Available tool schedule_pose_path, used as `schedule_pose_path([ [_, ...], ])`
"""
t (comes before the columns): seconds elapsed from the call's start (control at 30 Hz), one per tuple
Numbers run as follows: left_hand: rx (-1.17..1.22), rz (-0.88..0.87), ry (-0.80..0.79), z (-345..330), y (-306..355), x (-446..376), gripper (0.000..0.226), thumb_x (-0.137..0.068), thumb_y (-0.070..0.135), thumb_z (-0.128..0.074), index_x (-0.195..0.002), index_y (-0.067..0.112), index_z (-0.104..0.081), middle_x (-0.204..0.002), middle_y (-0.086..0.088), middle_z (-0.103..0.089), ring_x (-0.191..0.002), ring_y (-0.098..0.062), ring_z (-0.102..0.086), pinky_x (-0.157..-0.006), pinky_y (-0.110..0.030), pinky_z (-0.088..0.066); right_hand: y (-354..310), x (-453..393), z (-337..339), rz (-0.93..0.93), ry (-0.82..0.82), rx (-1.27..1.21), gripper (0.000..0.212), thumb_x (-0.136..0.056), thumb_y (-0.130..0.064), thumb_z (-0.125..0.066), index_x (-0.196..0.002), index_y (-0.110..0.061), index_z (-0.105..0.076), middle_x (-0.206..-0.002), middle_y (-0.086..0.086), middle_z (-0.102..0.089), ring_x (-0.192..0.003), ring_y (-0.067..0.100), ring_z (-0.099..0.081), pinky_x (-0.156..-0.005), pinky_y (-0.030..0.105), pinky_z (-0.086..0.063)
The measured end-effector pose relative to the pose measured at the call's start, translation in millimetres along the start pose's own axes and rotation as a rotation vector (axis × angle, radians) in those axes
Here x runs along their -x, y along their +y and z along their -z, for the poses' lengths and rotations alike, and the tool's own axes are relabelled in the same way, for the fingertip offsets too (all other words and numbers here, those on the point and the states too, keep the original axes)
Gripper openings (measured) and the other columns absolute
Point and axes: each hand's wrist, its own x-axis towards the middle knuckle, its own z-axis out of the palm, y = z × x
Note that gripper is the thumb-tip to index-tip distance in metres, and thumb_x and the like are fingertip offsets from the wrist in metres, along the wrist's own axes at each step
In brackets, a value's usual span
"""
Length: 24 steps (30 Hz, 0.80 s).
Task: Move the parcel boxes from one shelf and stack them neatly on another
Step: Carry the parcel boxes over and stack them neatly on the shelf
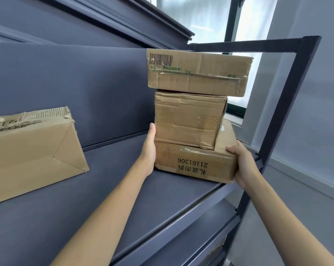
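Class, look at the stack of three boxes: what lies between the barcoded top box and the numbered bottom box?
In the head view, one creased middle box sits between the top box and the bottom box, touching both.

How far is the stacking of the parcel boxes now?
Done: three boxes stand stacked on the shelf, the top box on the middle box on the bottom box. In hand: the left hand presses the stack's left side and the right hand grips the bottom box's right corner. Left: the loose box lies apart.
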Motion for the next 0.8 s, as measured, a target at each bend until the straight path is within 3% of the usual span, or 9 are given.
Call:
schedule_pose_path([
  [0.1,-0.017,-0.013,-0.007,12,6,-1,0.117,-0.041,0.099,-0.045,-0.141,0.037,-0.040,-0.148,0.007,-0.040,-0.137,-0.016,-0.033,-0.115,-0.046,-0.021,-5,5,-13,-0.015,-0.017,-0.006,0.060,-0.070,-0.025,-0.050,-0.130,-0.022,-0.049,-0.098,0.005,-0.066,-0.078,0.019,-0.061,-0.061,0.032,-0.050],
  [0.27,-0.074,-0.094,-0.007,35,29,17,0.091,-0.065,0.084,-0.037,-0.141,0.034,-0.040,-0.144,0.009,-0.044,-0.135,-0.013,-0.037,-0.115,-0.045,-0.023,-3,12,-38,0.012,-0.052,-0.022,0.041,-0.090,-0.014,-0.040,-0.129,-0.020,-0.050,-0.103,0.008,-0.064,-0.083,0.021,-0.059,-0.067,0.033,-0.048],
  [0.4,-0.108,-0.182,0.023,56,47,39,0.085,-0.072,0.080,-0.035,-0.141,0.031,-0.041,-0.143,0.010,-0.046,-0.134,-0.010,-0.038,-0.115,-0.042,-0.024,-7,23,-57,0.039,-0.136,-0.080,0.046,-0.084,-0.016,-0.045,-0.129,-0.019,-0.051,-0.107,0.008,-0.064,-0.085,0.021,-0.060,-0.066,0.033,-0.049],
  [0.5,-0.104,-0.216,0.100,61,49,79,0.078,-0.076,0.073,-0.035,-0.140,0.029,-0.043,-0.141,0.010,-0.048,-0.133,-0.009,-0.040,-0.115,-0.041,-0.024,-7,39,-58,0.047,-0.241,-0.086,0.049,-0.080,-0.016,-0.045,-0.128,-0.020,-0.053,-0.112,0.007,-0.065,-0.090,0.021,-0.060,-0.073,0.035,-0.047],
  [0.6,-0.094,-0.264,0.227,63,49,123,0.071,-0.077,0.070,-0.036,-0.134,0.030,-0.050,-0.136,0.010,-0.053,-0.129,-0.009,-0.044,-0.114,-0.041,-0.027,-8,60,-58,0.025,-0.326,-0.102,0.044,-0.086,-0.012,-0.042,-0.128,-0.020,-0.054,-0.105,0.002,-0.066,-0.086,0.018,-0.059,-0.068,0.033,-0.046],
  [0.7,-0.089,-0.295,0.378,56,48,169,0.060,-0.079,0.067,-0.037,-0.126,0.034,-0.053,-0.134,0.010,-0.055,-0.127,-0.009,-0.046,-0.113,-0.041,-0.029,-9,82,-54,-0.022,-0.448,-0.096,0.054,-0.072,-0.019,-0.050,-0.125,-0.015,-0.055,-0.108,0.003,-0.066,-0.091,0.020,-0.059,-0.070,0.034,-0.045],
  [0.8,-0.070,-0.293,0.465,41,37,219,0.039,-0.092,0.060,-0.034,-0.108,0.038,-0.062,-0.120,0.012,-0.064,-0.117,-0.007,-0.055,-0.109,-0.041,-0.036,-2,109,-43,-0.069,-0.501,-0.120,0.040,-0.080,-0.011,-0.046,-0.118,-0.015,-0.057,-0.103,0.001,-0.068,-0.088,0.017,-0.061,-0.072,0.031,-0.045],
])
